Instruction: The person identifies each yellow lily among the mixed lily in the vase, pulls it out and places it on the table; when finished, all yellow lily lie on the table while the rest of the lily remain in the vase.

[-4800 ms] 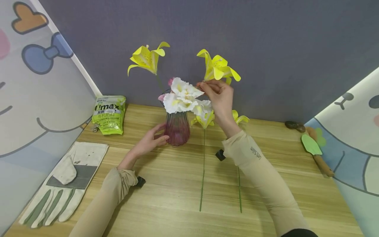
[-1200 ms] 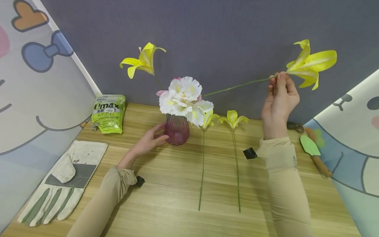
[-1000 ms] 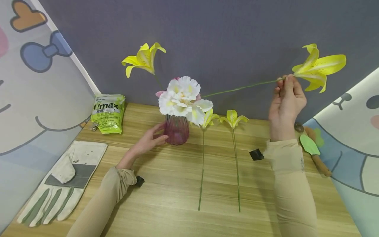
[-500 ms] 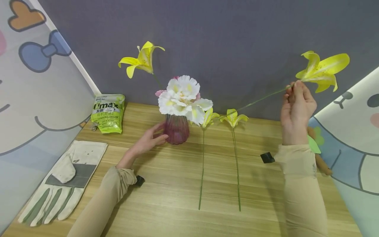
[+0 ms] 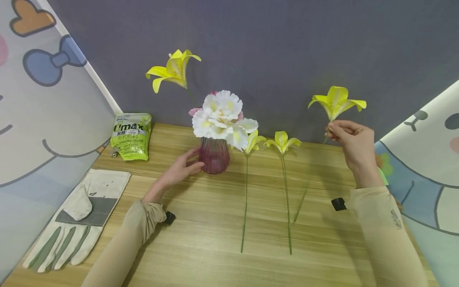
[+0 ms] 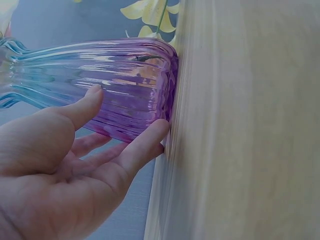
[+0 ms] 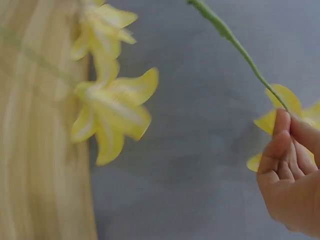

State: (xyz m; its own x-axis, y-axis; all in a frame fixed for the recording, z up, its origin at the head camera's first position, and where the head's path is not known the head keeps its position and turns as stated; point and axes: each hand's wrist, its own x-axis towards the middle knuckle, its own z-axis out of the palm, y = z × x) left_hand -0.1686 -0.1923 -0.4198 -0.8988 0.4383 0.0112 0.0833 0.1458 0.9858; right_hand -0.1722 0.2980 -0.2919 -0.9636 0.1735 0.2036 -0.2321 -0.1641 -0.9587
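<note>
In the head view my left hand is at the lower side of a ribbed glass vase, its thumb and fingers spread about the base. The glass looks purple and blue in the left wrist view. White flowers, some pink ones and a tall yellow lily stand in the vase. My right hand pinches another yellow lily just under its bloom, above the table's right side. Its green stem hangs down, blurred in the head view. Two more yellow lilies lie on the table, one bloom near the back edge.
A green Umax bag stands at the back left, with a white and grey work glove in front of it. My right forearm mostly hides a green-bladed trowel at the right. A grey wall panel rises behind the table.
The right hand has drawn the lily out of the vase to the right, then lowered it and turned it bloom-up with its stem hanging down. The left hand has stayed at the vase.
</note>
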